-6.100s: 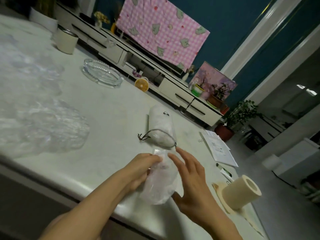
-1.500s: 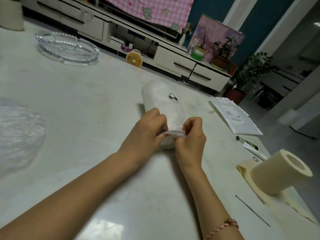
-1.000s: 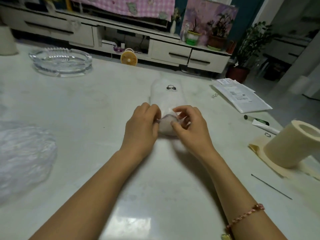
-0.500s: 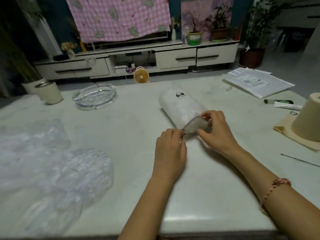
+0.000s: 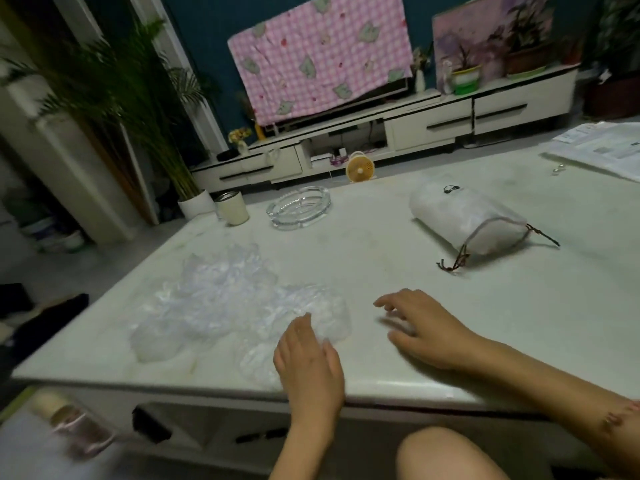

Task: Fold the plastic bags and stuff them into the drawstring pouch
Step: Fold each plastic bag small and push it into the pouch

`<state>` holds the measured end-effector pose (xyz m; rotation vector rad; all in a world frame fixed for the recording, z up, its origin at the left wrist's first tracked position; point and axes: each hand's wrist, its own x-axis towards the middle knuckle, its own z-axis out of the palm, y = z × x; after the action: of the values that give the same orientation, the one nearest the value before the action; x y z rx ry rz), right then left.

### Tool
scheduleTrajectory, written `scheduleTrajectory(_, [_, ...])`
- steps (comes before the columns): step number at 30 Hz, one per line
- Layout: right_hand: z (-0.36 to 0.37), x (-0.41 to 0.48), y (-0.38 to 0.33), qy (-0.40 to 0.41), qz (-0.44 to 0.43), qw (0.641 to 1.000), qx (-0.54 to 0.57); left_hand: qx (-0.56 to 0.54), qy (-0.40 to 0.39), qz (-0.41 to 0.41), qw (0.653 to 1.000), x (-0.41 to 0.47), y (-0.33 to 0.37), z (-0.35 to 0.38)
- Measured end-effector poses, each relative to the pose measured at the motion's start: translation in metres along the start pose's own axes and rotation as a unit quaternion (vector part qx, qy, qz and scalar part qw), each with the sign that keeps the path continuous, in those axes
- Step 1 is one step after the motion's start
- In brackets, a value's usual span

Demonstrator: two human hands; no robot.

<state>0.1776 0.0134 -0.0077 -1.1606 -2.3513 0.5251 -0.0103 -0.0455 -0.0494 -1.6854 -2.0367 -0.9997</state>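
A white drawstring pouch (image 5: 460, 220) lies on its side at the right of the table, bulging, its mouth and brown cord facing me. A heap of crumpled clear plastic bags (image 5: 225, 303) lies at the table's near left. My left hand (image 5: 308, 358) rests flat on the nearest bag at the front edge. My right hand (image 5: 422, 327) hovers over bare tabletop just right of the heap, fingers spread, holding nothing.
A glass ashtray (image 5: 299, 206) and a cream cup (image 5: 232, 208) stand at the far side of the pale table (image 5: 519, 323). Papers (image 5: 602, 150) lie at the far right corner. My knee (image 5: 446, 455) shows below the front edge.
Both hands have let go of the pouch mouth and moved left to the bag heap. The view has swung left, so the pouch now lies apart at the right.
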Motion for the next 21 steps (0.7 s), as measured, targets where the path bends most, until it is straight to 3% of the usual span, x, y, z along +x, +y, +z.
scheduleTrajectory(3, [-0.001,0.021,-0.016,-0.022,-0.01,1.0,0.003,-0.002,-0.008,0.032,0.999,0.008,-0.017,-0.013])
scheduleTrajectory(6, [0.005,0.037,-0.035,-0.036,-0.044,0.997,-0.053,-0.107,0.005,0.065,0.992,0.012,-0.01,-0.024])
scheduleTrajectory(8, [0.008,0.04,-0.046,-0.008,-0.076,0.994,-0.079,-0.17,-0.016,0.089,0.981,0.01,-0.007,-0.028])
scheduleTrajectory(10, [0.006,0.039,-0.048,0.021,-0.096,0.992,-0.082,-0.145,-0.064,0.111,0.981,0.007,-0.011,-0.026])
scheduleTrajectory(12, [-0.001,0.037,-0.045,0.037,-0.082,0.993,-0.077,-0.108,-0.126,0.074,0.983,0.005,-0.023,-0.023])
scheduleTrajectory(15, [-0.024,0.033,-0.031,0.033,-0.03,0.995,-0.093,-0.108,-0.153,0.01,0.982,0.01,-0.039,-0.014])
scheduleTrajectory(21, [-0.062,0.029,-0.017,0.003,0.053,0.998,0.028,-0.096,-0.14,0.035,0.985,0.032,-0.038,-0.012])
